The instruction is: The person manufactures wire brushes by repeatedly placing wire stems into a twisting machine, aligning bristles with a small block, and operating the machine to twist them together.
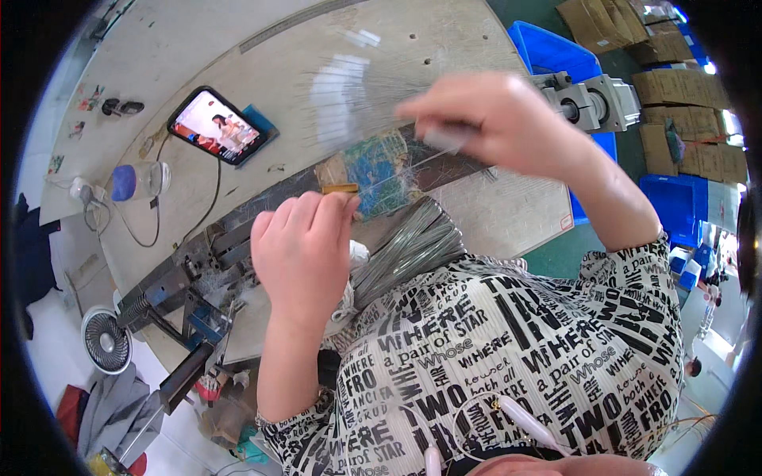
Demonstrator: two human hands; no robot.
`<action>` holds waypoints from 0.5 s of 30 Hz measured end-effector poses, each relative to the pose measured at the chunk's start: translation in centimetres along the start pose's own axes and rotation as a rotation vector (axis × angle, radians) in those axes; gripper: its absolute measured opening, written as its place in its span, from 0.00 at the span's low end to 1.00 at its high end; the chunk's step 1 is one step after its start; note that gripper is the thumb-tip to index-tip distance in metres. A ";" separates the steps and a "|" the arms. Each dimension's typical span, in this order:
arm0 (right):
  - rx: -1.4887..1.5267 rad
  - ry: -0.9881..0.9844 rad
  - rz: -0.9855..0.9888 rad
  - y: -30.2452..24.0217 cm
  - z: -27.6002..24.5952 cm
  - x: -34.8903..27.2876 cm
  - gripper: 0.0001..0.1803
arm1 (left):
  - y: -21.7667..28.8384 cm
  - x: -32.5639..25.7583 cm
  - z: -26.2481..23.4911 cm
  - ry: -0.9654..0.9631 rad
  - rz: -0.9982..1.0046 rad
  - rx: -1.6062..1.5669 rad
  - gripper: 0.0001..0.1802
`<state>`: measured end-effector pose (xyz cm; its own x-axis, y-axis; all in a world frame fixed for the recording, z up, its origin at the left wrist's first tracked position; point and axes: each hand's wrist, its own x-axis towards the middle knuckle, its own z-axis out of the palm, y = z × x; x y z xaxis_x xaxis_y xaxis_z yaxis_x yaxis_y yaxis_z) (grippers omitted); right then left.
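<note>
- Thin wires (361, 95): a fan of fine, pale strands spreads up and to the left of the right hand (492, 119), over the table (222, 47).
- Right hand: raised above the table, fingers pressed together and pinching the gathered end of the fan; the grip point looks motion-blurred, so exactly how many strands it holds cannot be told.
- Left hand (302, 246): lower and nearer the body, fingertips closed in a pinch on a small yellow-brown piece (340, 189), possibly a tag or clip; kind uncertain.
- Bundle of grey wires (405, 250): lies just right of the left hand, running from the lap toward the table edge, apart from the fan.
- Blue-green mat (373, 170): on the table, between the two hands, just beyond the left fingertips.
- Step in hand (judgement): a small lot of strands appears to be drawn off and held spread while the left hand readies the small piece near their lower ends.
- Next move (judgement): calls for bringing the pinched ends and the small piece together without letting the fan splay or tangle; a steady right-hand pinch matters most.
- Beyond the left hand: a phone (218, 127) with a lit screen, propped on the table; a small fan (105, 339) on the floor below and to the left.
</note>
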<state>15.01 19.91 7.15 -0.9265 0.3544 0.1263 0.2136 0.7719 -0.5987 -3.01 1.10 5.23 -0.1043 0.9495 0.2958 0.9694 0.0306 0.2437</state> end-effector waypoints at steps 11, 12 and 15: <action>-0.079 -0.014 -0.354 -3.8 10.3 5.4 0.04 | -3.4 -10.1 -0.5 0.267 -0.319 0.196 0.14; -0.067 -0.015 -0.358 -4.0 10.3 5.2 0.04 | -2.9 -11.4 0.8 0.288 -0.611 -0.238 0.17; -0.024 -0.047 -0.337 -4.2 10.2 5.3 0.05 | 0.2 -10.3 2.5 0.233 -1.105 -1.191 0.23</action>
<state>6.05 13.14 2.23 -0.9595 0.0530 0.2768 -0.1002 0.8539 -0.5107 -1.20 -7.91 -0.07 -0.7246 0.5635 -0.3968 -0.2892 0.2739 0.9172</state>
